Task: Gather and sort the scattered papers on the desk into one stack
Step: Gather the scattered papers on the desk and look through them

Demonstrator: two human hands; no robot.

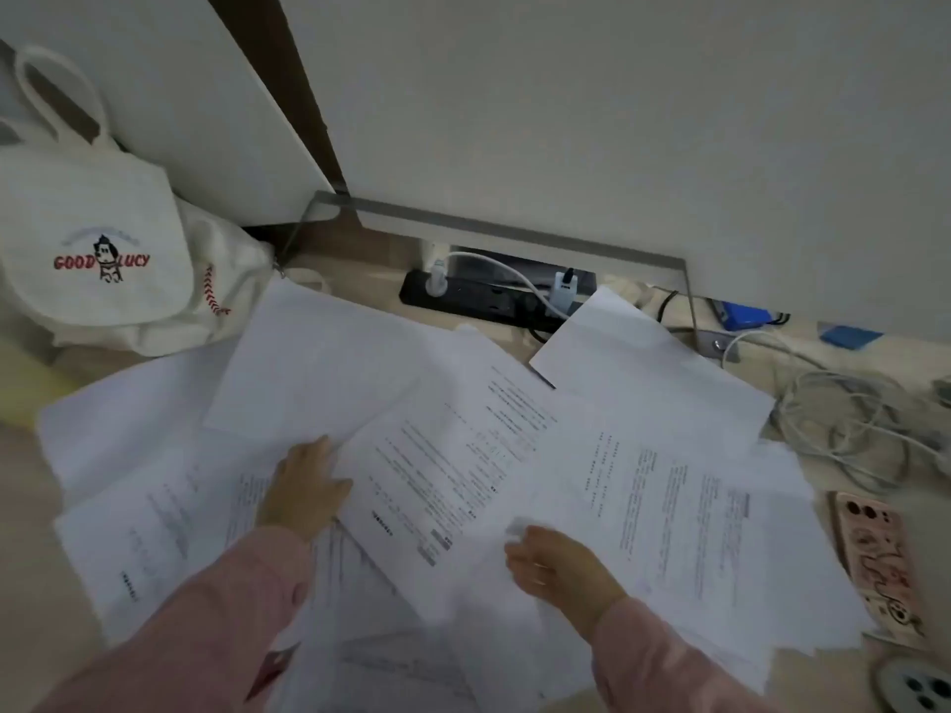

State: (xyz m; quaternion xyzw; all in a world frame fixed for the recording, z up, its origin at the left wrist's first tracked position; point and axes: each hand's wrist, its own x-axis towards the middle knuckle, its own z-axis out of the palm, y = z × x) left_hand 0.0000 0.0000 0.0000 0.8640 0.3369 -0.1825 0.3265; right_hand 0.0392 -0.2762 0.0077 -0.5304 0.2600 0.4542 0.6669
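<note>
The papers [154, 434] lie fanned over most of the bench [25, 532], overlapping at all angles. There is no stack to speak of, so I judge the gathering to be near its start.

The left hand [309, 486] lies flat with fingers straight, pressing on the sheets at the left edge of the central printed sheet [437, 470]; it has hold of nothing. The right hand [561, 563] has its fingers curled and seems to pinch the near corner of the right printed sheet [669, 522], though blur leaves the grip less than certain.

What the next move turns on is how the sheets lie from the hands. The central printed sheet sits tilted between the two hands, its long axis running away from the person and toward the right. A blank sheet [319, 362] lies straight beyond the left hand. The far blank sheet [643, 373] lies beyond and to the right of the right hand – the nearer hand for it – with its far corner over the power strip [463, 295].

A phone in a pink case [875, 553] sits just beside the papers' right edge, with loose cables [849, 419] beyond it; a sweep that way could drag them.
</note>
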